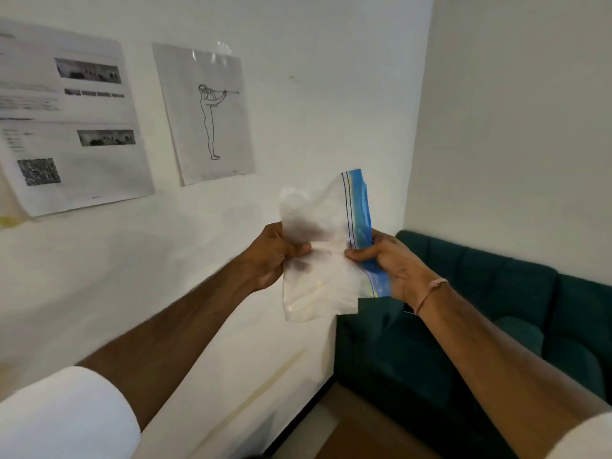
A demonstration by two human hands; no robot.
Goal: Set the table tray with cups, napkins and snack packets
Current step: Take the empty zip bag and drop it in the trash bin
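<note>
Head view, items as seen. Item one: clear zip-top bag (pixel 326 246) with a blue seal strip along its right edge, held up in the air in front of the white wall (pixel 331 94), between both my hands; its contents are pale and I cannot tell what they are. Item two: my left hand (pixel 276 256), closed on the bag's left edge, thumb pressed across the front of the plastic. Item three: my right hand (pixel 389 263), closed on the blue seal strip at the bag's right edge, thumb on the front; a thin pinkish cord bracelet (pixel 430 293) sits at that wrist. Item four: white sleeves (pixel 66 415) on both arms, pushed up above the forearms. Item five: two printed sheets (pixel 71 117) on the wall at upper left, one carrying a line drawing of a standing figure (pixel 210 122). Item six: dark green sofa (pixel 496 309) below and to the right, against the corner of the room.
</note>
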